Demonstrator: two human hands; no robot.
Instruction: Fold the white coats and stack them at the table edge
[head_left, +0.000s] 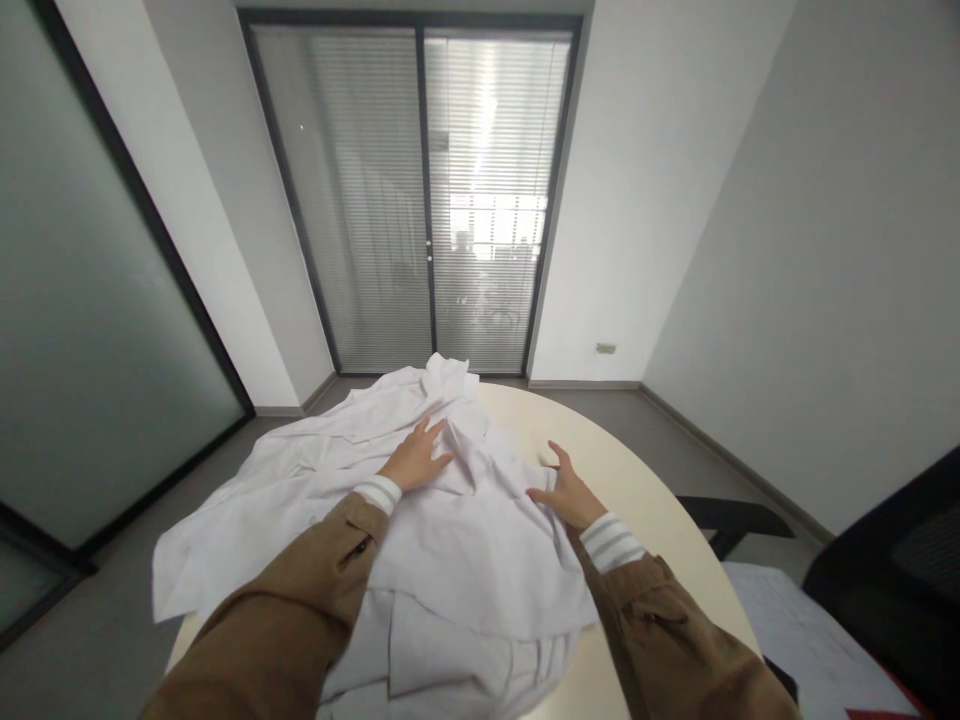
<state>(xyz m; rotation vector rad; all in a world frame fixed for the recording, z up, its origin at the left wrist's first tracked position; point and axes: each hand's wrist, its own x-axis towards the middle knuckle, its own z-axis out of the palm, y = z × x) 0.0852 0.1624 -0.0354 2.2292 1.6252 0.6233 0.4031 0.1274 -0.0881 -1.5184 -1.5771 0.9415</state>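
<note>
A crumpled white garment, like a shirt or a coat, lies spread over a round cream table. A bunched part that looks like its collar is at the far end, and its left side hangs past the table edge. My left hand rests on the middle of the cloth with its fingers spread. At the cloth's right edge is my right hand, thumb and forefinger apart and touching the fabric. Its lower fingers are partly hidden.
A black chair stands at the right, with a printed sheet beside the table. Beyond the table is a glass door with blinds. A frosted glass panel is on the left.
</note>
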